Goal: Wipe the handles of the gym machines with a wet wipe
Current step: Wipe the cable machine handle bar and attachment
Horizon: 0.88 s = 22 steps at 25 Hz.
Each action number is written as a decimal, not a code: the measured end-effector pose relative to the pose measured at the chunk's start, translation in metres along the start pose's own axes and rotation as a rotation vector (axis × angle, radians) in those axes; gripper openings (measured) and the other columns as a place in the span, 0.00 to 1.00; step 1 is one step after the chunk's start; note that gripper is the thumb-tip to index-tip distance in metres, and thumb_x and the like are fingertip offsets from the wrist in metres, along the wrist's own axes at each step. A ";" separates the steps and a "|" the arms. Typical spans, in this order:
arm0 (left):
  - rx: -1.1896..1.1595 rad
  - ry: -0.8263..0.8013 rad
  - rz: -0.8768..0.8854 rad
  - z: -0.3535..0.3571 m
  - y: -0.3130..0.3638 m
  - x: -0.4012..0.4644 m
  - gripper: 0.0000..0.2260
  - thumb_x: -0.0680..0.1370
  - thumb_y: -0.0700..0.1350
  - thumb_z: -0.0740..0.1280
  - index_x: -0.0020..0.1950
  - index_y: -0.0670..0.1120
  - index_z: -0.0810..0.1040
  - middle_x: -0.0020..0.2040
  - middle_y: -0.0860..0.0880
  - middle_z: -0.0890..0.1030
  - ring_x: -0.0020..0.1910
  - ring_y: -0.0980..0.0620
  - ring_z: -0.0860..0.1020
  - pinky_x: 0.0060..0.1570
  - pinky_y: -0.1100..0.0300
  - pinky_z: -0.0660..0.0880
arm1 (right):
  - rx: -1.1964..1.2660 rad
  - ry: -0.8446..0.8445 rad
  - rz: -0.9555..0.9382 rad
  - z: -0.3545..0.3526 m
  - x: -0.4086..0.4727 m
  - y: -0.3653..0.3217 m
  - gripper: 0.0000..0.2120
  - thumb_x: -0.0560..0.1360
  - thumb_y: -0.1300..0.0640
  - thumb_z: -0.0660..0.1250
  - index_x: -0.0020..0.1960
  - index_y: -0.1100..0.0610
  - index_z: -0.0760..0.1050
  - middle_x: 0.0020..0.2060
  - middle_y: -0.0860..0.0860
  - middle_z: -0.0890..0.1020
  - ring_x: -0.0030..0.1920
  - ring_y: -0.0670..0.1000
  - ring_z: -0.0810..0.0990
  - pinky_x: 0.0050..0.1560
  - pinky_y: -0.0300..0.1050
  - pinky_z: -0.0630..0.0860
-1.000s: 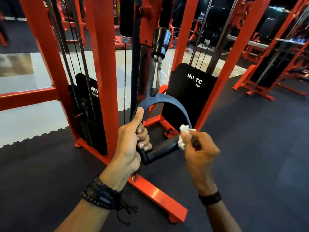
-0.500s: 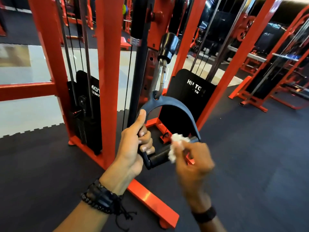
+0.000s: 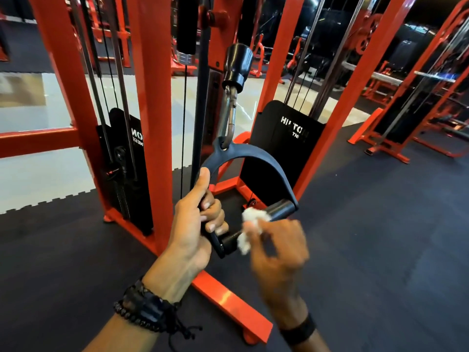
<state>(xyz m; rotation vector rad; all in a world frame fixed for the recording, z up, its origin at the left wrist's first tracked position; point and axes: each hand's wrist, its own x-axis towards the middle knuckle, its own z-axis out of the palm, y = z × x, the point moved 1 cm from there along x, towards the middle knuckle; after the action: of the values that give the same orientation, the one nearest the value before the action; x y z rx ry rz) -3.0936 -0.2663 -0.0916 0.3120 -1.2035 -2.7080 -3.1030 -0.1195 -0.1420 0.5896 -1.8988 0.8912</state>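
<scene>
right hand (image 3: pixel 276 247) slid its wet wipe (image 3: pixel 247 231) leftward along the handle (image 3: pixel 253 224) — left hand (image 3: pixel 195 224) grip clamped on it.

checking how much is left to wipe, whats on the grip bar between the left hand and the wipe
In the head view, only a short bare stretch of the black grip bar lies between the left hand and the white wipe that the right hand holds.

Both forearms are bare, with no sleeves in view. At lower left, the left wrist wears stacked black bracelets (image 3: pixel 146 312): a braided leather band, a bead strand and loose knotted cords. At lower right, the right wrist wears a plain black band (image 3: pixel 299 330).
</scene>
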 end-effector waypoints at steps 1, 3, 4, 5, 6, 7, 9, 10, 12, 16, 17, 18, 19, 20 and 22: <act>0.007 -0.001 0.000 0.003 -0.002 -0.001 0.25 0.76 0.61 0.66 0.29 0.49 0.60 0.22 0.53 0.55 0.19 0.54 0.55 0.22 0.61 0.57 | -0.034 0.069 0.067 -0.008 0.013 0.018 0.08 0.76 0.58 0.73 0.39 0.58 0.79 0.31 0.50 0.74 0.32 0.54 0.70 0.33 0.56 0.70; 0.020 -0.004 -0.002 0.008 -0.007 -0.002 0.25 0.76 0.61 0.66 0.29 0.49 0.60 0.22 0.52 0.55 0.20 0.54 0.55 0.23 0.61 0.57 | -0.027 0.156 0.195 -0.017 0.031 0.043 0.06 0.75 0.59 0.73 0.41 0.58 0.79 0.32 0.48 0.74 0.33 0.52 0.70 0.34 0.54 0.71; 0.020 -0.003 -0.005 0.009 -0.008 -0.002 0.25 0.76 0.61 0.67 0.29 0.49 0.60 0.22 0.52 0.55 0.20 0.54 0.55 0.23 0.61 0.57 | -0.012 0.177 0.224 -0.018 0.032 0.043 0.05 0.75 0.60 0.72 0.42 0.58 0.78 0.33 0.48 0.73 0.34 0.51 0.71 0.35 0.52 0.71; 0.014 -0.003 -0.009 0.010 -0.008 -0.002 0.25 0.76 0.62 0.66 0.29 0.49 0.60 0.22 0.53 0.55 0.19 0.54 0.55 0.22 0.61 0.57 | 0.006 0.184 0.227 -0.016 0.026 0.035 0.05 0.76 0.61 0.72 0.42 0.58 0.77 0.34 0.48 0.73 0.34 0.51 0.71 0.35 0.49 0.71; 0.006 -0.003 -0.013 0.011 -0.008 -0.002 0.25 0.76 0.61 0.66 0.29 0.49 0.60 0.22 0.53 0.55 0.19 0.54 0.55 0.22 0.62 0.57 | 0.040 0.165 0.207 -0.011 0.013 0.023 0.06 0.76 0.61 0.71 0.42 0.57 0.76 0.35 0.48 0.74 0.34 0.52 0.72 0.35 0.47 0.71; -0.005 -0.004 -0.017 0.011 -0.008 -0.001 0.25 0.77 0.61 0.66 0.29 0.49 0.60 0.21 0.53 0.55 0.19 0.55 0.55 0.22 0.62 0.57 | 0.081 0.120 0.163 -0.006 -0.003 0.008 0.05 0.77 0.60 0.70 0.43 0.57 0.76 0.36 0.49 0.75 0.34 0.52 0.73 0.36 0.47 0.71; -0.022 -0.002 -0.027 0.012 -0.006 -0.002 0.25 0.78 0.61 0.64 0.28 0.49 0.60 0.21 0.53 0.55 0.18 0.55 0.56 0.21 0.62 0.56 | 0.153 0.019 0.023 0.001 -0.032 -0.018 0.03 0.77 0.58 0.71 0.47 0.56 0.77 0.38 0.51 0.77 0.36 0.54 0.75 0.35 0.51 0.72; -0.031 -0.003 -0.032 0.012 -0.004 -0.002 0.26 0.78 0.61 0.64 0.28 0.49 0.60 0.21 0.53 0.55 0.18 0.55 0.56 0.20 0.62 0.57 | 0.157 -0.006 -0.034 0.001 -0.038 -0.022 0.04 0.76 0.57 0.71 0.49 0.55 0.77 0.39 0.50 0.77 0.36 0.54 0.75 0.35 0.52 0.72; -0.053 -0.016 -0.044 0.013 -0.003 -0.004 0.26 0.78 0.61 0.64 0.27 0.49 0.60 0.20 0.54 0.55 0.18 0.56 0.56 0.20 0.63 0.58 | 0.137 0.024 -0.052 -0.002 -0.024 -0.007 0.04 0.77 0.56 0.70 0.48 0.55 0.76 0.39 0.50 0.76 0.35 0.55 0.75 0.35 0.53 0.71; -0.034 -0.027 -0.043 0.017 -0.005 -0.007 0.25 0.77 0.61 0.65 0.28 0.49 0.60 0.21 0.54 0.55 0.18 0.56 0.56 0.22 0.62 0.57 | 0.075 0.234 0.296 -0.020 0.024 0.044 0.11 0.79 0.53 0.67 0.47 0.62 0.78 0.37 0.51 0.77 0.36 0.46 0.74 0.38 0.40 0.72; -0.032 -0.024 -0.038 0.018 -0.006 -0.007 0.25 0.77 0.61 0.64 0.28 0.49 0.60 0.21 0.54 0.55 0.18 0.56 0.56 0.22 0.62 0.56 | 0.078 0.242 0.330 -0.021 0.026 0.046 0.13 0.79 0.53 0.67 0.47 0.63 0.78 0.38 0.51 0.77 0.37 0.43 0.73 0.39 0.36 0.70; -0.033 -0.020 -0.034 0.018 -0.007 -0.008 0.25 0.77 0.61 0.64 0.28 0.49 0.60 0.21 0.54 0.55 0.18 0.56 0.56 0.22 0.62 0.56 | 0.098 0.237 0.334 -0.020 0.024 0.040 0.11 0.79 0.54 0.66 0.47 0.63 0.77 0.38 0.51 0.76 0.37 0.43 0.73 0.39 0.35 0.70; -0.035 -0.016 -0.031 0.018 -0.007 -0.007 0.25 0.77 0.61 0.64 0.28 0.49 0.60 0.21 0.54 0.55 0.18 0.56 0.56 0.22 0.62 0.56 | 0.129 0.218 0.309 -0.017 0.016 0.031 0.08 0.79 0.55 0.66 0.48 0.61 0.76 0.38 0.52 0.76 0.37 0.46 0.74 0.40 0.36 0.70; -0.038 -0.016 -0.032 0.018 -0.006 -0.007 0.25 0.77 0.61 0.64 0.28 0.49 0.60 0.21 0.54 0.55 0.18 0.56 0.56 0.22 0.62 0.56 | 0.156 0.185 0.262 -0.014 0.004 0.019 0.05 0.79 0.57 0.66 0.48 0.58 0.75 0.38 0.52 0.76 0.37 0.48 0.74 0.40 0.37 0.71; -0.038 -0.014 -0.034 0.017 -0.005 -0.007 0.25 0.78 0.61 0.64 0.28 0.49 0.60 0.20 0.54 0.56 0.18 0.56 0.56 0.21 0.62 0.56 | 0.201 0.086 0.149 -0.007 -0.018 -0.005 0.03 0.78 0.58 0.68 0.51 0.57 0.76 0.39 0.52 0.77 0.39 0.50 0.76 0.40 0.42 0.74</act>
<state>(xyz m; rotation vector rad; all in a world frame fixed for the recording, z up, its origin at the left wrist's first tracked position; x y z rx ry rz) -3.0918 -0.2494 -0.0835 0.3110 -1.1589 -2.7628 -3.0875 -0.1165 -0.1541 0.5242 -1.8056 1.1946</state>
